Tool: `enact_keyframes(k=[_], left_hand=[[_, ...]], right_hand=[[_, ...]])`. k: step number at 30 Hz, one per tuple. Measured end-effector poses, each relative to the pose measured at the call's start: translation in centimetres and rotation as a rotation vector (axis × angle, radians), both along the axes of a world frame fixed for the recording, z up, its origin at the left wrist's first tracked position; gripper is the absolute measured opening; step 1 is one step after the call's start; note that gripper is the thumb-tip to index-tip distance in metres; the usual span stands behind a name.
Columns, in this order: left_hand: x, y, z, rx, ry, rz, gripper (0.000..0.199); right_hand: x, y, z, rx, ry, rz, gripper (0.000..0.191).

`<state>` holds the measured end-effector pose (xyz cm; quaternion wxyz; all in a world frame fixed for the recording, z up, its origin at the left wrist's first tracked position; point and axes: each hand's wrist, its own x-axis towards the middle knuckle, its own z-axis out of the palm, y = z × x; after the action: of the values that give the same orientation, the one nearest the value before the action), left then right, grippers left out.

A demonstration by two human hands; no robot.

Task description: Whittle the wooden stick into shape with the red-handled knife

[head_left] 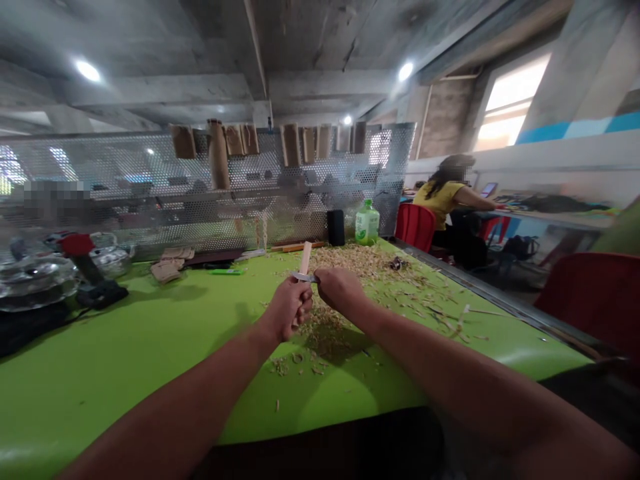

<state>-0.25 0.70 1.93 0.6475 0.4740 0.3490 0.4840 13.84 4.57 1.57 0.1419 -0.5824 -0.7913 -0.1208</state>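
Observation:
My left hand [291, 308] is closed around the lower part of a pale wooden stick [306, 257], which points up and away from me. In my closed right hand [340, 289] is a knife, its handle hidden by my fingers. The short metal knife blade [304, 277] lies across the stick just above my left fist, seemingly touching the wood. Both hands are held above the green tabletop. Under and beyond them spreads a heap of wood shavings [370, 261].
A green-labelled bottle [367, 223] and a black upright object [335, 228] stand before the perforated metal screen [255, 220]. To the left are a cordless drill [83, 267], shiny metal ware [35, 277] and a green-handled cutter [226, 272]. At right, a person in yellow [445, 193] sits at another table.

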Motion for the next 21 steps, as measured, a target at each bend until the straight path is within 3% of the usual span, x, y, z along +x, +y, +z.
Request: enact_keyframes(k=[12,14,17,19,21], left_hand=[[0.7,-2.3,0.2,0.003,0.115,-0.032,0.011],[0.9,-3.2,0.1,0.023,0.158,-0.079,0.024],[1.4,-4.4,0.0,0.088,0.184,-0.236,0.051],[1.5,-4.4,0.0,0.081,0.163,-0.240,0.050],[1.3,-3.6,0.1,0.049,0.133,-0.152,0.035]], right_hand=[[2.6,3.0,0.6,0.089,0.092,-0.109,0.034],[4.4,4.0,0.8,0.050,0.159,-0.202,0.035],[7.9,5.5,1.3,-0.075,0.317,-0.494,0.037],[9.5,6.2,1.6,-0.105,0.412,-0.579,0.039],[9.5,6.3,1.7,-0.065,0.470,-0.556,0.042]])
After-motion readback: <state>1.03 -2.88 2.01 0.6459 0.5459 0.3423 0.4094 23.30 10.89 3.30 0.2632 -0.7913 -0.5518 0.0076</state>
